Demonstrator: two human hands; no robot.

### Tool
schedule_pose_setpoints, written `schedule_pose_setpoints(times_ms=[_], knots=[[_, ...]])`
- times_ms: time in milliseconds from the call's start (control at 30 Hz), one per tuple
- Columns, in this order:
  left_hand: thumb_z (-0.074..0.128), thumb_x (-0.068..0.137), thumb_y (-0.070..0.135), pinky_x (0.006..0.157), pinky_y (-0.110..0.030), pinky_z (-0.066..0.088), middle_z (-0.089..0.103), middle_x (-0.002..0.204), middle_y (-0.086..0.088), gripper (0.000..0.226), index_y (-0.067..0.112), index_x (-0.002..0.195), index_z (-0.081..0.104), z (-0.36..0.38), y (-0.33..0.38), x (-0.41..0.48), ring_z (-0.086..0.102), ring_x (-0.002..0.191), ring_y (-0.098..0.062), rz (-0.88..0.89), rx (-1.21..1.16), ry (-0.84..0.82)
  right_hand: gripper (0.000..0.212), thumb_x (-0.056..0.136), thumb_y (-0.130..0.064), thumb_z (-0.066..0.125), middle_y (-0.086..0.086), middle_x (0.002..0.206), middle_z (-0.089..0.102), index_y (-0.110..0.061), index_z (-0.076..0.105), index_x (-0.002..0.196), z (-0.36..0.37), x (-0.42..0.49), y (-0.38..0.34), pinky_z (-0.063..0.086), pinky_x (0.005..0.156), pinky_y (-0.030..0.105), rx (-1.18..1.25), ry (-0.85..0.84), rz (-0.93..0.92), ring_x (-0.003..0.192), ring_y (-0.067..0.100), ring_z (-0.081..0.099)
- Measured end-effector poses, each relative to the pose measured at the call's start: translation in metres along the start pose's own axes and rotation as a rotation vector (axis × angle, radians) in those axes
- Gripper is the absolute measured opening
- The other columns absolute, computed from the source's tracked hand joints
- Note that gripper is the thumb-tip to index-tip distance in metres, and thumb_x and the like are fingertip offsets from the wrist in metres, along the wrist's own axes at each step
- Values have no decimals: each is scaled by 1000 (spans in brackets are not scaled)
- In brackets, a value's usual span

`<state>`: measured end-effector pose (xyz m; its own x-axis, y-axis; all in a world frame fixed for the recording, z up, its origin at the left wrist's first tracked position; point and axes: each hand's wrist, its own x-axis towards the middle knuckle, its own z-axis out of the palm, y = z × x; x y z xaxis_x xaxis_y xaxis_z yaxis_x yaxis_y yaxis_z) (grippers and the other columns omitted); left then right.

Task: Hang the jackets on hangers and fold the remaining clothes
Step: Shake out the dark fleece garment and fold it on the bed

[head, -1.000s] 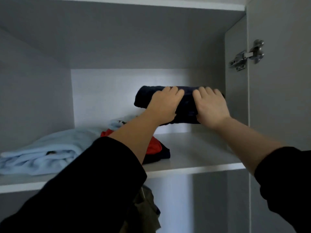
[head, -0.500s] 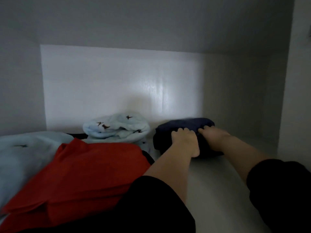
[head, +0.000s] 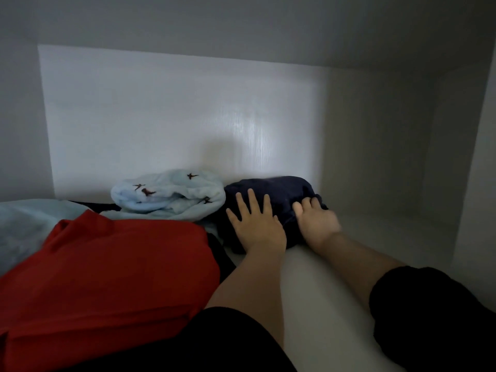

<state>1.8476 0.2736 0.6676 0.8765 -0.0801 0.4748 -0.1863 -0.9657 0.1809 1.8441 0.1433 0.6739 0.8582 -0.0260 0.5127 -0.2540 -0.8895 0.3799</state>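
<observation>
navy rolled garment [head: 271, 189] at shelf [head: 349, 264] back
lies left-right under both hands; left hand [head: 255, 224] flat, spread; right hand [head: 316, 224] blurred, grip unclear

White shelf [head: 335, 304] w/ navy bundle [head: 276, 189] at back, lt-blue roll [head: 171, 194] touching its left, red top [head: 115, 264] nearer me.

2 bare forearms; black sleeves [head: 429, 318] pushed up past the wrists.

Rolled navy garment [head: 271, 194] at shelf back, touching pale-blue bundle [head: 171, 196].
</observation>
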Motion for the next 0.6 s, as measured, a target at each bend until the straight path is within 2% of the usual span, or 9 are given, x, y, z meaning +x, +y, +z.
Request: schedule_pose_setpoints(times_ms=[100,200,267,400,500,600], knots=[[22,102,41,112,-59,-6,-16,159,-5,56,33,151,-2,-1,1,-1,-20,143,-35,7,-25,-5,45,100,-18,36,21,148,25,-10,22,141,-2,-3,-8,48,87,43,-15,-45,52,142,35,20],[26,101,39,113,-59,-4,-13,160,-6,56,33,152,1,-12,4,-9,-18,144,-35,31,-33,-65,66,94,-22,52,16,155,12,-11,14,146,-11,-16,-4,44,98,43,121,-111,44,145,33,11],[33,100,37,114,-58,-2,-12,160,-6,61,30,152,3,-22,4,-19,-16,144,-35,51,-19,-126,76,89,-24,58,13,157,6,-13,10,148,-21,-32,1,39,103,42,235,-146,57,144,31,12],[48,93,27,116,-55,7,1,160,-8,70,21,152,10,-50,5,-57,-3,146,-33,79,-95,-220,64,88,-17,55,12,153,17,-13,21,143,-52,-75,12,40,98,42,369,-150,161,136,30,27],[51,92,28,115,-51,13,10,158,-9,67,18,150,17,-77,2,-100,5,145,-31,169,-124,-141,54,89,-20,56,10,141,32,-11,31,136,-85,-113,21,43,93,42,400,-77,231,129,29,33],[47,95,27,116,-50,13,10,159,-9,64,17,150,16,-107,-11,-144,6,146,-30,272,-74,-22,46,88,-20,53,13,140,34,-8,37,130,-120,-161,26,37,100,41,353,31,255,129,31,34]])
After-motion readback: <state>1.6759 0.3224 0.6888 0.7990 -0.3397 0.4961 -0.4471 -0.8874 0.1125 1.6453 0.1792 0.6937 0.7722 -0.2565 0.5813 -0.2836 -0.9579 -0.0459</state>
